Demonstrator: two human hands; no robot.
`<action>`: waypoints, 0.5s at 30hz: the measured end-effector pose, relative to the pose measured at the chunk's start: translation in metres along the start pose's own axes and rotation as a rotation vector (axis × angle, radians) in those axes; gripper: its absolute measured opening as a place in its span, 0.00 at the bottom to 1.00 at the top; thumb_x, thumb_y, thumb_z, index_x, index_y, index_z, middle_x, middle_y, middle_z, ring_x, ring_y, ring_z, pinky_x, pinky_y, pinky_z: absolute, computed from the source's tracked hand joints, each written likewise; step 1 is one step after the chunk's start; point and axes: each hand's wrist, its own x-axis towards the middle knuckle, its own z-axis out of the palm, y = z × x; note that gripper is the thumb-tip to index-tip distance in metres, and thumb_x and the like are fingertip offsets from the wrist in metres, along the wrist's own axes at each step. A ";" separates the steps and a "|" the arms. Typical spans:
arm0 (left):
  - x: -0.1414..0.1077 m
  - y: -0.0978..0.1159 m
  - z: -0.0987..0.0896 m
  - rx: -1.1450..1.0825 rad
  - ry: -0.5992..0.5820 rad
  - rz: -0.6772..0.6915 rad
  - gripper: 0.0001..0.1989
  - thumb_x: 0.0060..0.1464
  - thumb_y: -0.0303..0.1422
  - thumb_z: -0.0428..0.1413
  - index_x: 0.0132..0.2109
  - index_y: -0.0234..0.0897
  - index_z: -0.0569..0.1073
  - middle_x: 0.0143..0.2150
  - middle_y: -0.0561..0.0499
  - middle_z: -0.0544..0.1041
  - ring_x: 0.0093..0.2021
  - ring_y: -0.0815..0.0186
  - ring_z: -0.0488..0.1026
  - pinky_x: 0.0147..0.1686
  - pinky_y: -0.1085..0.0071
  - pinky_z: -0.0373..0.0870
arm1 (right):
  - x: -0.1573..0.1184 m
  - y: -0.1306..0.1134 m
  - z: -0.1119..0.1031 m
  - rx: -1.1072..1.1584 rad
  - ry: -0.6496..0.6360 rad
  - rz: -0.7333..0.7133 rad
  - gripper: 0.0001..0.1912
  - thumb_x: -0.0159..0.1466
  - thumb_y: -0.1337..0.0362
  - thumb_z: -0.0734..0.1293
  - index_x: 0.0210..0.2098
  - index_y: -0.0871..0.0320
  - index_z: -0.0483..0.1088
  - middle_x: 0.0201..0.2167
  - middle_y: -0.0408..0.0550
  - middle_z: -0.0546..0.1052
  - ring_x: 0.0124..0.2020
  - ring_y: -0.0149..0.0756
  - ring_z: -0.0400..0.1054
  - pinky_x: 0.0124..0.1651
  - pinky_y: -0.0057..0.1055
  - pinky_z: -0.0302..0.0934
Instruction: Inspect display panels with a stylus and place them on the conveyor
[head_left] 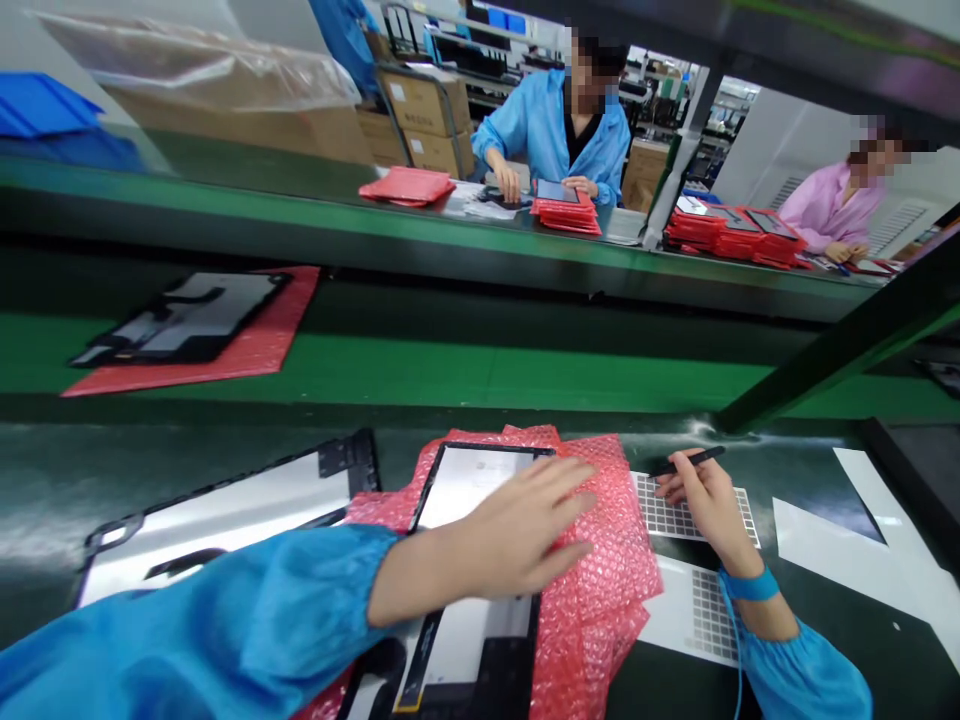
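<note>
My left hand (517, 525) stretches over a silver-backed display panel (457, 490) with black edges. Its fingers are spread and seem to hold nothing; whether the palm touches the panel I cannot tell. Beneath the panel is a stack of red bubble-wrap bags (600, 540). My right hand (705, 495), with a blue wrist strap (752, 585), grips a slim black pen-like tool (701, 457). That hand is over a white sheet of small dark square stickers (660, 515). A second sticker sheet (675, 610) lies just nearer to me.
Larger display panels (225, 500) lie at left. White sheets (840, 550) lie at right. A panel on a red bag (187, 325) rests on the green strip beyond. A slanted dark post (840, 340) stands right. Two people sit across, one in a blue jacket (547, 115).
</note>
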 end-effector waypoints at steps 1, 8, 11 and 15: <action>0.002 0.009 0.007 0.015 -0.014 0.036 0.27 0.73 0.47 0.46 0.63 0.30 0.73 0.68 0.32 0.71 0.67 0.42 0.69 0.66 0.44 0.66 | 0.003 0.003 0.002 -0.004 0.000 0.003 0.32 0.62 0.33 0.73 0.40 0.57 0.72 0.24 0.49 0.83 0.22 0.41 0.78 0.24 0.33 0.71; -0.004 0.019 0.042 0.071 -0.102 0.052 0.37 0.65 0.57 0.54 0.66 0.28 0.72 0.69 0.31 0.70 0.69 0.38 0.67 0.70 0.43 0.61 | 0.007 0.014 0.003 -0.037 -0.014 0.009 0.30 0.64 0.34 0.72 0.41 0.57 0.73 0.25 0.48 0.82 0.23 0.40 0.78 0.24 0.31 0.70; -0.009 0.015 0.044 0.054 -0.091 0.032 0.38 0.66 0.57 0.52 0.68 0.31 0.71 0.71 0.32 0.68 0.70 0.40 0.66 0.70 0.44 0.60 | 0.008 0.015 0.003 -0.034 -0.027 0.018 0.30 0.63 0.35 0.73 0.41 0.57 0.73 0.25 0.47 0.82 0.23 0.40 0.78 0.24 0.31 0.70; -0.011 0.015 0.044 0.030 -0.073 0.023 0.38 0.66 0.59 0.52 0.68 0.33 0.71 0.72 0.33 0.68 0.70 0.40 0.66 0.70 0.44 0.60 | 0.009 0.013 0.005 -0.024 -0.024 0.031 0.30 0.61 0.35 0.74 0.39 0.57 0.73 0.26 0.48 0.82 0.23 0.39 0.77 0.24 0.30 0.69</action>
